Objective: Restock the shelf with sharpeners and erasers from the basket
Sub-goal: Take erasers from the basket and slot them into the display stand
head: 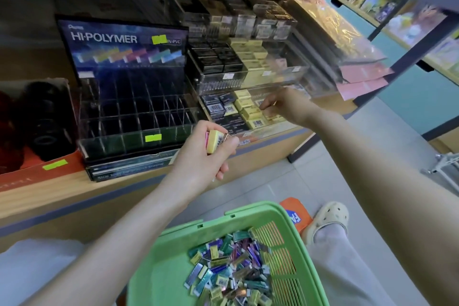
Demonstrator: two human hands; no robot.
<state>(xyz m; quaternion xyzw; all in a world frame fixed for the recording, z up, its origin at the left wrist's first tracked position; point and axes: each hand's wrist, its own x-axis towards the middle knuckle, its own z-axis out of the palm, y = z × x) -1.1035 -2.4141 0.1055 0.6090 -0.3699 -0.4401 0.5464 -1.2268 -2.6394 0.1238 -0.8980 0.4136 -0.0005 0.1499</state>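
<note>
The green basket [154, 271] sits low by the person's knees, so a hand can dip in fast. It holds a heap of small wrapped erasers and sharpeners [236, 271]. A bit farther up, the left hand [206, 156] curls its fingers tight around a few yellow erasers [214, 140], a little store, I think, for the other hand. The right hand [285, 107] reaches into the low clear tray [270, 133] on the wooden shelf [74, 196]. Its fingers are close together, tips on the yellow row [249, 110] there (I cannot tell if they pinch one). The upper clear tray [248, 79] hangs over that row, so the hand must go in low. The Hi-Polymer rack [124, 40] stands to the left, and pink packs [362, 82] lie on the right.
</note>
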